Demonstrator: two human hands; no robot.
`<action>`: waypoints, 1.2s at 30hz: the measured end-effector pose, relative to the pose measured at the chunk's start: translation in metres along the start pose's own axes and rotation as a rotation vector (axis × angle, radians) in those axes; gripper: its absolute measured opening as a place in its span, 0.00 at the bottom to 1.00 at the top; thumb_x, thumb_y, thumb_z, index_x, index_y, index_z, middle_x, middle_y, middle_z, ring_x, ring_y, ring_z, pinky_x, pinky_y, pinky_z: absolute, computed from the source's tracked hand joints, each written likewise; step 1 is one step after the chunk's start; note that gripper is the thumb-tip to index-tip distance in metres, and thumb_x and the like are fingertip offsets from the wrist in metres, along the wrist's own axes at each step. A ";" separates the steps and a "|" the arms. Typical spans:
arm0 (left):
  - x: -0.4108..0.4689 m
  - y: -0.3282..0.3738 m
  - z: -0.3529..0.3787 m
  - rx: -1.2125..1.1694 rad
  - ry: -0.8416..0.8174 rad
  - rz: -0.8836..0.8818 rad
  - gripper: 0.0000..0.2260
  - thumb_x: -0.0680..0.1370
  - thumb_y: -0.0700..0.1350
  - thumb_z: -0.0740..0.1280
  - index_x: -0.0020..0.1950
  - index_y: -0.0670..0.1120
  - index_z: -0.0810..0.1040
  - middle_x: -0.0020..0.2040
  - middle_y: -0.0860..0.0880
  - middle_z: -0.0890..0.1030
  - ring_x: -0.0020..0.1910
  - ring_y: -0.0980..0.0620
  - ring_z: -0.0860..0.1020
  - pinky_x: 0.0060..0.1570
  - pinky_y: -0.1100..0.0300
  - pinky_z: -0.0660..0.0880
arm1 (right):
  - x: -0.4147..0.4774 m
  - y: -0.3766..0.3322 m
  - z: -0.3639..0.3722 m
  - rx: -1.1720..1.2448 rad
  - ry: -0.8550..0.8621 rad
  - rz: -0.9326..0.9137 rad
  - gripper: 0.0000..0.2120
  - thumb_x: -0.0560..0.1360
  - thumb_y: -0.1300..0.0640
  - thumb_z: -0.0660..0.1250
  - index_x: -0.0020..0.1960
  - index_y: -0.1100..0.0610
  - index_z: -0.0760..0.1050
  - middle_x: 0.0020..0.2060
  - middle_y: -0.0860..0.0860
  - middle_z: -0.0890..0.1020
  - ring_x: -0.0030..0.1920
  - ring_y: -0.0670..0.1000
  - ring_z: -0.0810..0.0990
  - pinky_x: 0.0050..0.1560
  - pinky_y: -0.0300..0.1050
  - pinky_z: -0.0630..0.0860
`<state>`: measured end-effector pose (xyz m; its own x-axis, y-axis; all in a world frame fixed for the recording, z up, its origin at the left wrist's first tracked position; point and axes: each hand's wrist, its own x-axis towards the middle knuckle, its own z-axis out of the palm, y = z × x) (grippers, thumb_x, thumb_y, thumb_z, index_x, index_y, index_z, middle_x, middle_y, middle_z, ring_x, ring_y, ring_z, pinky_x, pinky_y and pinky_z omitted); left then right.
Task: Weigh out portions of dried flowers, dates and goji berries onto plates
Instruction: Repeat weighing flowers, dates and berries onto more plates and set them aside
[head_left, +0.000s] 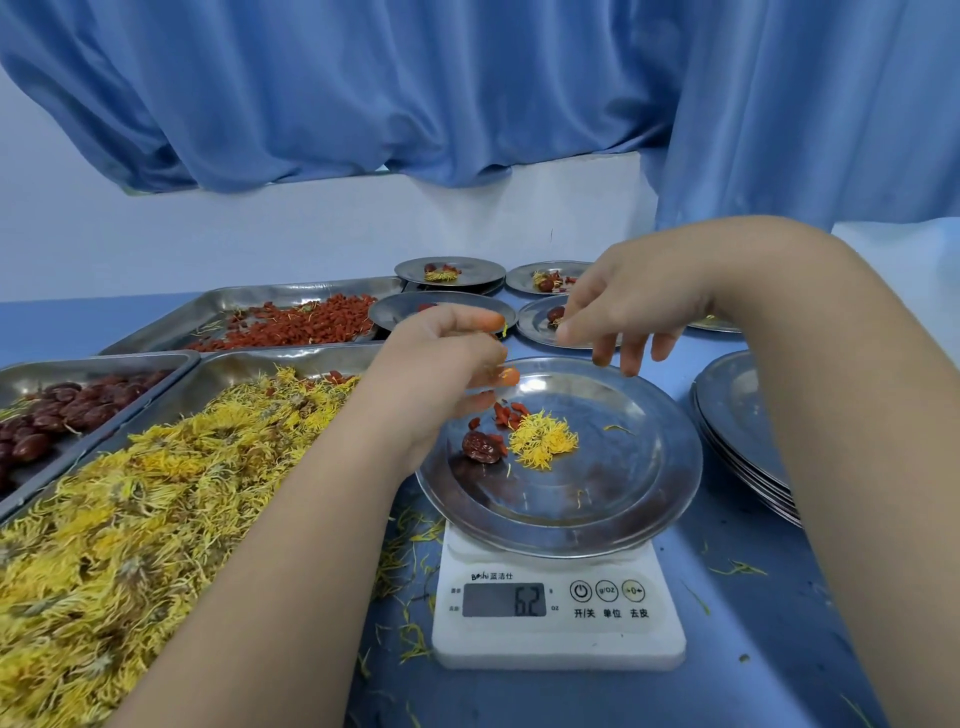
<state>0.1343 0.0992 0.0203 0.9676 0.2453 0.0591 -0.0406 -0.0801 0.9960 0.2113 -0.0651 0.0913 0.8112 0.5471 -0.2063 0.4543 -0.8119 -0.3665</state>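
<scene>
Nearest, the white scale (558, 642) read 62 beneath the steel plate (628, 483) carrying a date (480, 447), goji berries (506, 413) and a dried chrysanthemum (543, 441) for weighing, while the left hand (447, 358) curled above it, contents unclear, and the right hand (628, 306) hung slack, empty.

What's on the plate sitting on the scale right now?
On the plate: one date, a few goji berries, one dried yellow flower and stray petals. The left hand covers the plate's far-left edge, so anything beneath it is hidden.
</scene>
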 end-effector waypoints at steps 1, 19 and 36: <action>0.001 0.000 0.000 -0.027 -0.012 -0.020 0.09 0.78 0.36 0.66 0.55 0.46 0.79 0.54 0.44 0.81 0.46 0.45 0.85 0.53 0.48 0.81 | -0.002 -0.001 0.000 -0.004 0.012 -0.004 0.12 0.77 0.47 0.64 0.54 0.54 0.76 0.44 0.53 0.84 0.41 0.52 0.85 0.39 0.44 0.79; 0.001 0.006 -0.006 -0.017 -0.097 -0.045 0.07 0.79 0.45 0.65 0.54 0.48 0.80 0.42 0.52 0.83 0.40 0.50 0.83 0.49 0.52 0.78 | -0.082 0.049 0.109 0.560 0.603 -0.011 0.08 0.74 0.54 0.66 0.37 0.50 0.72 0.24 0.51 0.79 0.21 0.48 0.73 0.27 0.43 0.72; -0.007 0.012 -0.022 -0.182 -0.101 -0.054 0.06 0.79 0.47 0.64 0.50 0.50 0.81 0.44 0.51 0.82 0.39 0.51 0.81 0.42 0.57 0.75 | -0.081 0.043 0.133 1.158 0.476 0.141 0.08 0.77 0.70 0.59 0.44 0.59 0.64 0.24 0.57 0.74 0.21 0.56 0.72 0.18 0.39 0.64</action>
<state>0.1217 0.1180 0.0337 0.9893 0.1456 0.0070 -0.0230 0.1089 0.9938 0.1164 -0.1174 -0.0290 0.9879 0.1470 -0.0502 -0.0401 -0.0712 -0.9967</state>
